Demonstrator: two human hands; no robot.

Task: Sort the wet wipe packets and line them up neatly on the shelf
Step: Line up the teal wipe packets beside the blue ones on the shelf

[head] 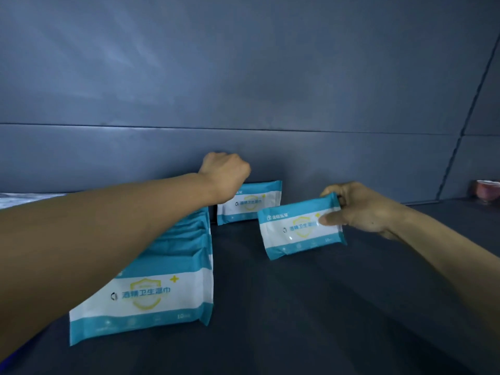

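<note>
A row of several teal-and-white wet wipe packets [151, 288] stands upright on the dark shelf [311, 307] at the left, one behind another. Behind it, a single packet [251, 204] stands against the back wall. My left hand [224, 171] reaches over the row and sits on that packet's top left corner; its fingers are hidden, so the grip is unclear. My right hand [359, 209] pinches the right end of another packet [300, 228], held upright and slightly tilted just above the shelf, to the right of the rear packet.
A grey panelled back wall [243, 90] closes the shelf. A pink cup-like object [487, 190] sits at the far right against the wall. A pale surface [27, 198] shows at the left edge behind my left forearm.
</note>
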